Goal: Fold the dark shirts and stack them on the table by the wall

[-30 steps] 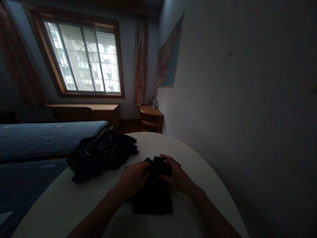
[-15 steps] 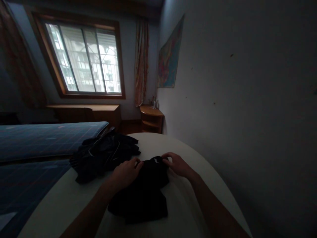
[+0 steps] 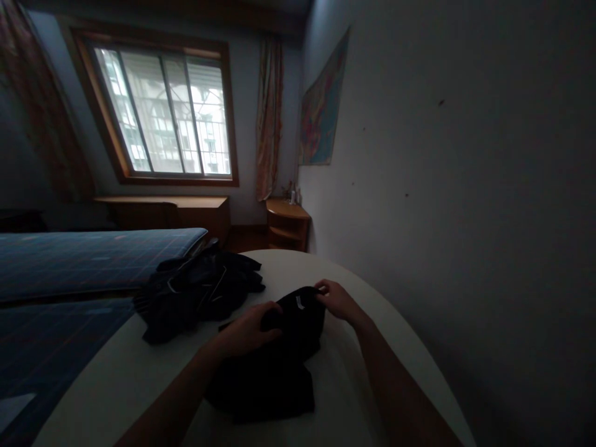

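A black garment (image 3: pixel 265 385) with a small white label lies on the white round table (image 3: pixel 298 264), its upper edge lifted. I cannot tell its exact kind. My right hand (image 3: pixel 339 300) pinches the top corner of that edge, right of the label. On the other side, my left hand (image 3: pixel 251 329) has its fingers and thumb closed around the cloth at the upper left. Dark folds hide part of what the left fingers hold.
A rumpled dark piece of clothing (image 3: pixel 195 292) with light piping lies at the table's left edge. Beyond it is a blue plaid mattress (image 3: pixel 102 261). The wall (image 3: pixel 442 248) runs along the right. A wooden corner shelf (image 3: pixel 286 214) stands behind the table.
The garment's top edge has been raised and drawn toward the upper right, with its label showing more. My right hand has moved slightly up and right; the left has shifted right and curled round the cloth.
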The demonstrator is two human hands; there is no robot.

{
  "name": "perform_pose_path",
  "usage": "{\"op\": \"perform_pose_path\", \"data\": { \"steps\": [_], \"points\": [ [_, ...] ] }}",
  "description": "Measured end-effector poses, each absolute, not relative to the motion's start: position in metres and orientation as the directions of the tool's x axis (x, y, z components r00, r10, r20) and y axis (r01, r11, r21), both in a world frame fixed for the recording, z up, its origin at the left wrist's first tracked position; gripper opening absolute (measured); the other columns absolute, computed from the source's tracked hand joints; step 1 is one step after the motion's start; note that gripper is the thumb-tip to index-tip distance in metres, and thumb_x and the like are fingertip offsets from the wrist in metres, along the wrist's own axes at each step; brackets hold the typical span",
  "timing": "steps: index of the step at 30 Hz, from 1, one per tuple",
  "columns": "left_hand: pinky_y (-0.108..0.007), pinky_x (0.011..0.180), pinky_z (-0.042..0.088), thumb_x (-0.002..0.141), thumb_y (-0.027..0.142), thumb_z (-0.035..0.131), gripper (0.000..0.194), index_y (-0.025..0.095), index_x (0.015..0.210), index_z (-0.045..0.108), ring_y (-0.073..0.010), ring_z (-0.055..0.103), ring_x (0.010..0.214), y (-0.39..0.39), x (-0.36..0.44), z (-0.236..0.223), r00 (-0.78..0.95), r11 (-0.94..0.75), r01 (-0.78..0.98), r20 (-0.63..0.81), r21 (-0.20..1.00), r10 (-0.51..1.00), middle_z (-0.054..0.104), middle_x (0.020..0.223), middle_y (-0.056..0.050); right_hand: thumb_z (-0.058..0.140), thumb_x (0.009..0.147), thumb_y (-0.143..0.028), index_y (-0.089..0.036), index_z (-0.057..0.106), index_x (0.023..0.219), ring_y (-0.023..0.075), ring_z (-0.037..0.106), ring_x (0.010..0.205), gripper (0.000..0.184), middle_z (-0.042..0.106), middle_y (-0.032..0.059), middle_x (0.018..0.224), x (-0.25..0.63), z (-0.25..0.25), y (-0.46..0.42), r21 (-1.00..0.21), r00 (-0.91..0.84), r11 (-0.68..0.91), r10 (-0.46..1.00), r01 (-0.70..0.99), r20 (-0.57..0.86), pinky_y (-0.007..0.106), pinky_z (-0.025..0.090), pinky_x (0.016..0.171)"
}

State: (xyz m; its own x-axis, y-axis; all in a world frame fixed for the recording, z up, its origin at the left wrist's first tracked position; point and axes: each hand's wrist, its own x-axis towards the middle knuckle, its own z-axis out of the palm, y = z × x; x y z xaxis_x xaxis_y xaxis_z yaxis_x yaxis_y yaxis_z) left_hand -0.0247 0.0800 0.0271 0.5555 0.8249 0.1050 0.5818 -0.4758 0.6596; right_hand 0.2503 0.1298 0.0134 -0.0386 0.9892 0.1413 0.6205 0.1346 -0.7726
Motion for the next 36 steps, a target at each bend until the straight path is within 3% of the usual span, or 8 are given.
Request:
{"op": "perform_pose_path", "data": {
  "steps": [4,7,11,15,21,26,31,36],
  "points": [
    [-0.031,0.078,0.049,0.078,0.035,0.065,0.023,0.021,0.096,0.059,-0.0202,0.061,0.087,0.08,-0.019,0.04,0.533,-0.456,0.542,0.131,0.706,0.836,0.064,0.094,-0.001,0.054,0.068,-0.014,-0.019,0.069,0.084,0.0181,0.067,0.082,0.022,0.073,0.0039,0.086,0.256,0.043,0.125,-0.785,-0.013,0.268,0.949,0.559,0.315,0.03,0.05,0.075],
    [-0.03,0.077,0.048,0.081,0.029,0.059,0.012,0.021,0.09,0.056,-0.0182,0.059,0.084,0.083,-0.012,0.057,0.44,-0.504,0.453,0.308,0.735,0.844,0.062,0.087,0.0,0.05,0.068,-0.015,-0.019,0.07,0.085,0.0185,0.066,0.086,0.027,0.073,0.0047,0.09,0.256,0.065,0.117,-0.801,0.025,0.321,0.923,0.506,0.385,0.032,0.05,0.08],
    [-0.031,0.08,0.05,0.087,0.029,0.051,0.019,0.022,0.104,0.056,-0.0185,0.061,0.088,0.089,-0.01,0.077,0.143,-0.525,0.352,0.509,0.775,0.849,0.063,0.098,-0.002,0.053,0.076,-0.026,-0.019,0.069,0.1,0.0179,0.065,0.079,0.03,0.073,0.0045,0.091,0.246,0.084,0.107,-0.843,0.026,0.374,0.909,0.387,0.415,0.033,0.051,0.074],
    [-0.034,0.089,0.05,0.089,0.031,0.051,0.039,0.023,0.127,0.05,-0.0219,0.059,0.111,0.095,-0.021,0.08,-0.005,-0.556,0.322,0.589,0.766,0.808,0.06,0.122,-0.006,0.062,0.081,-0.039,-0.019,0.067,0.107,0.0206,0.065,0.095,0.033,0.072,0.0073,0.103,0.238,0.079,0.107,-0.863,-0.12,0.416,0.909,0.286,0.399,0.037,0.051,0.085],
    [-0.038,0.099,0.047,0.088,0.037,0.053,0.036,0.02,0.12,0.057,-0.024,0.06,0.112,0.1,-0.038,0.073,0.07,-0.521,0.293,0.526,0.802,0.848,0.065,0.119,-0.007,0.085,0.064,-0.033,-0.024,0.059,0.126,0.0249,0.06,0.114,0.068,0.065,0.0065,0.127,0.229,0.035,0.116,-0.869,-0.417,0.383,0.878,0.314,0.236,0.046,0.046,0.099],
    [-0.037,0.094,0.049,0.088,0.043,0.053,0.042,0.02,0.123,0.057,-0.0233,0.063,0.106,0.103,-0.036,0.068,0.114,-0.498,0.295,0.487,0.815,0.866,0.067,0.113,-0.007,0.068,0.081,-0.036,-0.021,0.07,0.104,0.0235,0.064,0.102,0.028,0.073,0.0032,0.107,0.23,0.027,0.122,-0.858,-0.463,0.43,0.844,0.281,0.272,0.045,0.047,0.098],
    [-0.035,0.081,0.053,0.089,0.052,0.053,0.06,0.019,0.139,0.045,-0.0223,0.066,0.096,0.112,-0.035,0.054,0.09,-0.363,0.265,0.352,0.894,0.932,0.065,0.113,-0.009,0.065,0.079,-0.038,-0.019,0.068,0.103,0.0238,0.065,0.099,0.03,0.073,0.0034,0.104,0.237,0.046,0.125,-0.906,-0.258,0.377,0.91,0.192,0.324,0.042,0.049,0.092],
    [-0.034,0.076,0.055,0.078,0.052,0.069,0.103,0.022,0.155,0.009,-0.0207,0.069,0.089,0.103,-0.031,0.045,0.303,-0.157,0.362,0.044,0.919,0.952,0.058,0.131,-0.016,0.06,0.081,-0.044,-0.017,0.064,0.101,0.0176,0.065,0.073,0.033,0.072,0.003,0.085,0.236,0.061,0.12,-0.956,0.047,0.267,0.96,0.119,0.275,0.028,0.048,0.065]
  ]
}}
